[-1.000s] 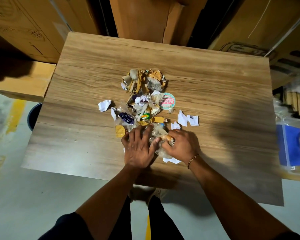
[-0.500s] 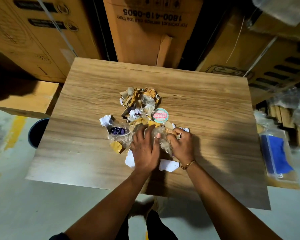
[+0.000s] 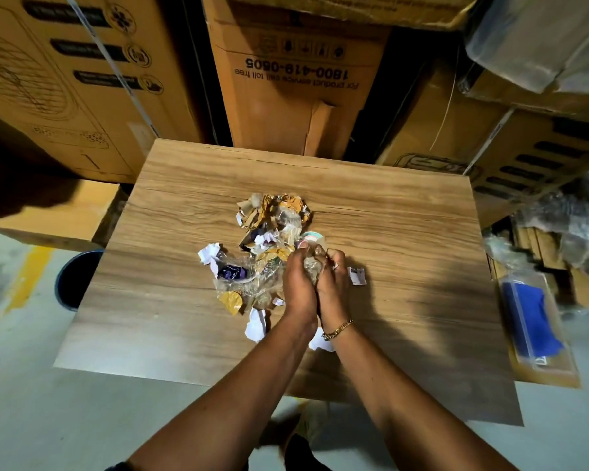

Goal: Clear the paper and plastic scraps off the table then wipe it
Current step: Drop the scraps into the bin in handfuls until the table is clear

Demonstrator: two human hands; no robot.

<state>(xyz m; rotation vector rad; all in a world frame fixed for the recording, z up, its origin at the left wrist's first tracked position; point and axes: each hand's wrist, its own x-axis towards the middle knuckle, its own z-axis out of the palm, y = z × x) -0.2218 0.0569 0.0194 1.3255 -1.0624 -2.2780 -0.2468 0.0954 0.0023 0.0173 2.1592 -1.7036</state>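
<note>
View: I look down through the head camera at a wood-grain table (image 3: 405,232) in the centre of the frame, with cardboard boxes (image 3: 296,79) stacked across the top.
Left hand (image 3: 298,283): its fingers curl over the plastic wad (image 3: 312,266) and press it toward the other hand.
Right hand (image 3: 334,280): it curls on the same wad from the right, with a bracelet (image 3: 337,329) at the wrist. The two hands touch along their inner edges.
Plastic wad: crumpled clear film bunched between both hands at frame centre. I cannot tell whether it is lifted or resting on the table.
Scrap pile (image 3: 272,212): the remainder lies on the table and meets the hands on their upper and left sides. Brown paper and film sit at upper centre, and a purple wrapper (image 3: 232,271) in clear film lies left of the left hand.
White paper pieces (image 3: 255,324): these are loose strays. One is at the pile's left edge, one just right of the right hand, and two are below the hands beside the wrists.
Deciding relation: the pile's long axis runs from upper centre down toward lower left. Most of what remains lies up and left of the grip, so the left hand is nearer.
Bin (image 3: 77,280): a dark, round bin at the left of the frame, beside the table's left edge. I judge it the likely drop point.
Blue cloth (image 3: 531,321): bagged at the right of the frame, off the table and well apart from both hands.
Stage: I judge that gathering is under way and wiping has not yet begun.
</note>
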